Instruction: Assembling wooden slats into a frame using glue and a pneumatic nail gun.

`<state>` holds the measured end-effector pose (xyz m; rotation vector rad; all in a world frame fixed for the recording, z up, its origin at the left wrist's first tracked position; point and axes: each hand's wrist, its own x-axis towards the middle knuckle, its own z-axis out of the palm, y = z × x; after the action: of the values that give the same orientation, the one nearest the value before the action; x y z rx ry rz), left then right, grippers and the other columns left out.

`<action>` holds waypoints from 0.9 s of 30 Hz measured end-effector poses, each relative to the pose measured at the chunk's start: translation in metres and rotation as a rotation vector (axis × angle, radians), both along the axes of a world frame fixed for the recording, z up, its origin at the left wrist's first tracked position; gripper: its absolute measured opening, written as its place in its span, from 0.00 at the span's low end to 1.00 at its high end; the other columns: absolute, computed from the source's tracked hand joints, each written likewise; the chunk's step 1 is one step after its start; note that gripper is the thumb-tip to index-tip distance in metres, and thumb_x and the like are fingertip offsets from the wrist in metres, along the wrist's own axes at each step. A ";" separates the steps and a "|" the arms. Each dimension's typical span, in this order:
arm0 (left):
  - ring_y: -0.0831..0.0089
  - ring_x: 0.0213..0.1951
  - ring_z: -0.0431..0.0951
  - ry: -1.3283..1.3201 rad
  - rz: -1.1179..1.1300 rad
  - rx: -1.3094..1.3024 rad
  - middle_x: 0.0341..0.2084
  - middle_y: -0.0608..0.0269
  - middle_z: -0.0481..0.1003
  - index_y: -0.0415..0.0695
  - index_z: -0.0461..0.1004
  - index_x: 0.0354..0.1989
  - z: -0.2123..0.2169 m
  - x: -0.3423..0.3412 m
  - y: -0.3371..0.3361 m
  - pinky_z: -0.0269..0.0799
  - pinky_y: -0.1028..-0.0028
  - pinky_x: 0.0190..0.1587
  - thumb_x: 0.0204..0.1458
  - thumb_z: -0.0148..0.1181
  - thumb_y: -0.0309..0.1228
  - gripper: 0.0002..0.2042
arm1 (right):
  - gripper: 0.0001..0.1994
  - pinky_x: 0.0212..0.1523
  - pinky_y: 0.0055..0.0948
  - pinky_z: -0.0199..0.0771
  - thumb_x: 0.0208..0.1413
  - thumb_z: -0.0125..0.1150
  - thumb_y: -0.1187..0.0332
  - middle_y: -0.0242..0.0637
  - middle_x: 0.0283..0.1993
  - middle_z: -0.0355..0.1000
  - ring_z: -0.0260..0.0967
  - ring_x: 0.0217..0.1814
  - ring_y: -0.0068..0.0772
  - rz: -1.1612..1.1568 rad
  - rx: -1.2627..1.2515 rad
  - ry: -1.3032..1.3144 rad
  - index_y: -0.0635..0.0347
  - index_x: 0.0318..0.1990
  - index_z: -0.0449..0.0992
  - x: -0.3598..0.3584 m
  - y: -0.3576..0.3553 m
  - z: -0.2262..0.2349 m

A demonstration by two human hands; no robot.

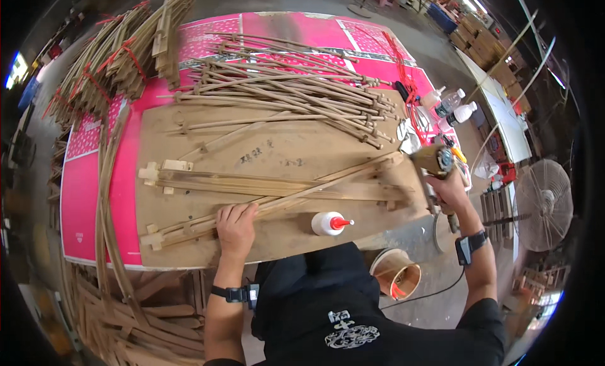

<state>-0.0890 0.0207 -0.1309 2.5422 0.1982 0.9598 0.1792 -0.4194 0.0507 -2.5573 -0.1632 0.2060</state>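
Observation:
My left hand [236,230] grips long wooden strips [290,201] that lie slantwise across the brown board [283,139], its fingers curled over their near edge. By the strips' right end, my right hand [450,191] is closed round the handle of a power tool, apparently a nail gun [435,159]; motion blurs its front end. Whether the tool touches the wood, I cannot tell. Behind these strips lies another set of flat wooden strips [252,184], with a pale wooden block [178,165] at its left end. A white glue bottle [328,223] with a red nozzle stands near the board's front edge.
Thin wooden rods [283,82] are heaped across the far side. Tied wood bundles [126,51] occupy the far left. Plastic bottles [458,114] and red cords [408,82] crowd the right edge. A round bin [396,273] stands below the table; a fan [546,205] is farther right.

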 end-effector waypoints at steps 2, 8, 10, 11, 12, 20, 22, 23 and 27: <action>0.62 0.42 0.78 0.006 0.036 0.020 0.36 0.67 0.80 0.48 0.83 0.40 0.000 -0.004 0.003 0.70 0.60 0.48 0.49 0.69 0.26 0.09 | 0.22 0.29 0.32 0.79 0.52 0.75 0.66 0.34 0.35 0.80 0.75 0.27 0.25 0.060 0.062 0.235 0.65 0.53 0.79 -0.020 0.053 0.025; 0.61 0.42 0.78 0.003 0.024 -0.004 0.36 0.67 0.80 0.49 0.84 0.40 -0.003 -0.001 0.002 0.70 0.60 0.49 0.49 0.68 0.25 0.10 | 0.19 0.24 0.27 0.72 0.54 0.74 0.65 0.32 0.29 0.77 0.71 0.22 0.21 0.361 0.058 0.509 0.63 0.51 0.81 -0.038 0.131 0.011; 0.61 0.42 0.78 0.001 0.027 -0.015 0.36 0.67 0.80 0.49 0.84 0.41 -0.004 0.000 0.001 0.70 0.60 0.49 0.50 0.68 0.25 0.10 | 0.19 0.25 0.28 0.72 0.54 0.73 0.66 0.32 0.27 0.77 0.72 0.23 0.22 0.437 -0.007 0.494 0.63 0.52 0.82 -0.040 0.145 0.007; 0.61 0.42 0.77 -0.004 0.021 -0.028 0.36 0.67 0.80 0.49 0.84 0.41 -0.003 0.000 0.001 0.70 0.60 0.49 0.50 0.68 0.25 0.10 | 0.19 0.25 0.28 0.72 0.54 0.73 0.66 0.32 0.27 0.77 0.72 0.23 0.22 0.447 -0.009 0.496 0.63 0.52 0.82 -0.041 0.150 0.006; 0.61 0.42 0.77 -0.003 0.030 -0.029 0.36 0.67 0.80 0.49 0.84 0.41 -0.003 0.000 0.001 0.70 0.60 0.49 0.50 0.68 0.25 0.10 | 0.19 0.26 0.29 0.73 0.53 0.72 0.66 0.32 0.27 0.77 0.72 0.23 0.23 0.464 0.033 0.519 0.63 0.52 0.82 -0.043 0.155 0.006; 0.60 0.41 0.77 -0.006 0.024 -0.033 0.35 0.65 0.79 0.47 0.84 0.41 0.002 -0.002 0.001 0.70 0.59 0.47 0.48 0.70 0.25 0.11 | 0.19 0.29 0.32 0.76 0.53 0.71 0.64 0.35 0.29 0.78 0.73 0.25 0.24 0.450 -0.034 0.537 0.64 0.51 0.82 -0.044 0.163 0.002; 0.60 0.41 0.77 -0.008 0.023 -0.036 0.35 0.65 0.79 0.47 0.84 0.41 0.002 -0.002 0.001 0.70 0.60 0.48 0.48 0.70 0.25 0.10 | 0.20 0.29 0.31 0.76 0.53 0.71 0.64 0.36 0.30 0.79 0.73 0.25 0.24 0.488 0.004 0.477 0.64 0.52 0.82 -0.043 0.162 0.002; 0.60 0.41 0.77 -0.008 0.022 -0.038 0.35 0.65 0.80 0.47 0.84 0.40 0.002 -0.002 0.001 0.70 0.60 0.48 0.48 0.70 0.25 0.10 | 0.20 0.29 0.31 0.76 0.53 0.71 0.64 0.36 0.30 0.79 0.73 0.25 0.24 0.488 0.003 0.476 0.64 0.52 0.82 -0.042 0.162 0.002; 0.60 0.41 0.77 -0.002 0.030 -0.041 0.35 0.65 0.80 0.47 0.84 0.40 0.002 -0.002 0.000 0.70 0.60 0.49 0.48 0.70 0.25 0.10 | 0.21 0.31 0.31 0.76 0.54 0.71 0.64 0.35 0.32 0.79 0.73 0.26 0.24 0.443 -0.048 0.553 0.63 0.54 0.81 -0.037 0.160 -0.001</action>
<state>-0.0905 0.0209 -0.1294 2.5074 0.2530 0.9592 0.1421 -0.2597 0.0498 -2.3724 -0.5094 1.0746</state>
